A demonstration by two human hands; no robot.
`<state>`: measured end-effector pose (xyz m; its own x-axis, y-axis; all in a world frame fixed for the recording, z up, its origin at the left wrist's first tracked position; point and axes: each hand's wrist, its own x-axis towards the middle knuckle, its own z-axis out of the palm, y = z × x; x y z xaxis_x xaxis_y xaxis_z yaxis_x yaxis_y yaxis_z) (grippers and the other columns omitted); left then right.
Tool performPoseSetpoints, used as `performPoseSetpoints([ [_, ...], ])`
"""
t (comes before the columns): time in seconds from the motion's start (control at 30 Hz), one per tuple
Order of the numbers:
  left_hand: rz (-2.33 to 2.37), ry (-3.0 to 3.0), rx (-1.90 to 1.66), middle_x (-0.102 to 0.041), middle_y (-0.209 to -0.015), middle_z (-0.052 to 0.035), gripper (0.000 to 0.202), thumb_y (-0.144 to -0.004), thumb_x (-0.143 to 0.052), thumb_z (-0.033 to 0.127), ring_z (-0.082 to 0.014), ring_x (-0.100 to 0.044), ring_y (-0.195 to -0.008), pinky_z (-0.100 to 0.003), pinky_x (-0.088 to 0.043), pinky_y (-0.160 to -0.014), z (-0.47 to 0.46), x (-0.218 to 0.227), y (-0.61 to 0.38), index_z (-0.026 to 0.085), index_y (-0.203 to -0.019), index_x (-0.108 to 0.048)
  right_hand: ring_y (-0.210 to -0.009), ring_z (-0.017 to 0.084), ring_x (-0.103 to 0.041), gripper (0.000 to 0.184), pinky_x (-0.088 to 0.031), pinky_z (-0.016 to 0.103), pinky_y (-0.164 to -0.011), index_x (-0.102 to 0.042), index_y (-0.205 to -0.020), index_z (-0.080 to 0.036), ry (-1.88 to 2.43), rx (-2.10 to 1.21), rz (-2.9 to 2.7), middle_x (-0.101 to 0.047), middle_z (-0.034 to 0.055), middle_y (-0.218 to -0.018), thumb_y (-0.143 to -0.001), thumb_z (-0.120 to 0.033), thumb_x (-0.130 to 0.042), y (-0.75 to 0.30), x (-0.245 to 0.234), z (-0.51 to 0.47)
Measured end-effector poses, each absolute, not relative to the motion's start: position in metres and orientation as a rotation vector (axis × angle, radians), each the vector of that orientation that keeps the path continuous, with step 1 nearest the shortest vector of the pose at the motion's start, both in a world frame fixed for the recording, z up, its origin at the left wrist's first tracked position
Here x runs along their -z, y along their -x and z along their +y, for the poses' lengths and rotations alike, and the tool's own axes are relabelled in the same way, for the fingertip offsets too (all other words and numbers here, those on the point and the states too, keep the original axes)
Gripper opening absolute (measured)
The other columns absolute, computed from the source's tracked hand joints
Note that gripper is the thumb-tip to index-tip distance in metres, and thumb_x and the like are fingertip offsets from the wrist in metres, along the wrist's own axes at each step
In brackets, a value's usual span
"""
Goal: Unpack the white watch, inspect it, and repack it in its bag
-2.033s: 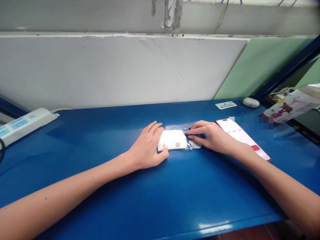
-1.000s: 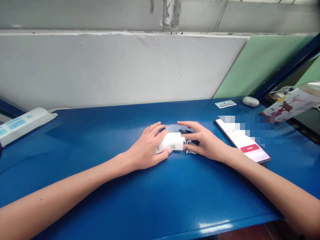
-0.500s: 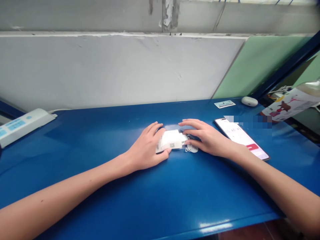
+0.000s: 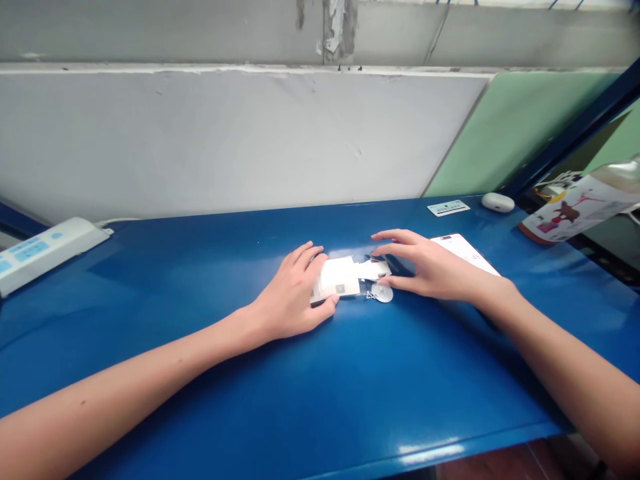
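Note:
My left hand (image 4: 295, 290) rests on the blue table, its thumb and fingers closed round the left end of a flat white packet (image 4: 335, 277) with a small square code on it. A clear plastic edge shows around the packet. From its right side sticks a white paper piece (image 4: 374, 269). Just below that lies a round white tag (image 4: 383, 292), with a small patterned bit beside it. My right hand (image 4: 425, 267) hovers at the paper piece with fingers apart, the thumb tip close to the round tag; I cannot tell whether it touches either.
Partly behind my right wrist lies a phone (image 4: 463, 250). A card (image 4: 449, 208) and a white earbud case (image 4: 497, 202) sit at the back right, near a labelled bottle (image 4: 575, 207). On the far left is a power strip (image 4: 50, 250). A wall panel (image 4: 240, 140) borders the table (image 4: 280, 400).
My right hand has shifted right and slightly up, away from the packet. More of the paper piece and the round tag now shows. The left hand stays on the packet.

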<state>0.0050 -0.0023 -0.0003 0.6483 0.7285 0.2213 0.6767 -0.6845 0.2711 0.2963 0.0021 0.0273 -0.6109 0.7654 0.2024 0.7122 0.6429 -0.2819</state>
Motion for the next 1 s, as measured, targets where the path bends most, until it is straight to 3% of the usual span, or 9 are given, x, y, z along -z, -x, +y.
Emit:
performPoseSetpoints([
  [0.23, 1.131, -2.7, -0.468, -0.046, -0.147, -0.0235, 0.061, -0.087, -0.059, 0.049, -0.0415, -0.031, -0.145, -0.059, -0.032, -0.115, -0.004, -0.002, -0.005, 0.012, -0.134, -0.049, -0.125, 0.031, -0.058, 0.037, -0.052, 0.046, -0.101, -0.064, -0.122, -0.018, 1.104, -0.318, -2.542, -0.056, 0.0165, -0.14, -0.092, -0.04, -0.062, -0.276, -0.015, -0.006],
  [0.47, 1.175, -2.68, -0.441, -0.046, -0.147, -0.0247, 0.064, -0.09, -0.056, 0.053, -0.0411, -0.031, -0.144, -0.059, -0.033, -0.114, -0.004, -0.001, -0.006, 0.009, -0.135, -0.049, -0.11, 0.029, -0.065, 0.026, -0.056, 0.045, -0.091, -0.061, -0.12, -0.019, 1.105, -0.263, -2.534, -0.065, 0.015, -0.124, -0.098, -0.028, -0.05, -0.283, -0.014, 0.0],
  [0.87, 1.122, -2.655, -0.53, -0.047, -0.146, -0.0232, 0.065, -0.086, -0.059, 0.051, -0.0426, -0.034, -0.142, -0.062, -0.032, -0.114, -0.003, -0.001, -0.006, 0.012, -0.136, -0.047, -0.106, 0.029, -0.066, 0.026, -0.056, 0.045, -0.087, -0.059, -0.122, -0.022, 1.187, -0.094, -2.23, -0.068, 0.0122, -0.118, -0.097, -0.027, -0.051, -0.288, -0.02, 0.005],
  [1.0, 1.143, -2.621, -0.543, -0.044, -0.148, -0.0254, 0.074, -0.086, -0.058, 0.052, -0.0428, -0.034, -0.142, -0.061, -0.03, -0.115, -0.003, -0.003, -0.007, 0.009, -0.142, -0.039, -0.109, 0.029, -0.065, 0.028, -0.055, 0.046, -0.09, -0.058, -0.124, -0.021, 1.173, -0.079, -2.197, -0.067, 0.0127, -0.12, -0.098, -0.027, -0.051, -0.285, -0.019, 0.002],
])
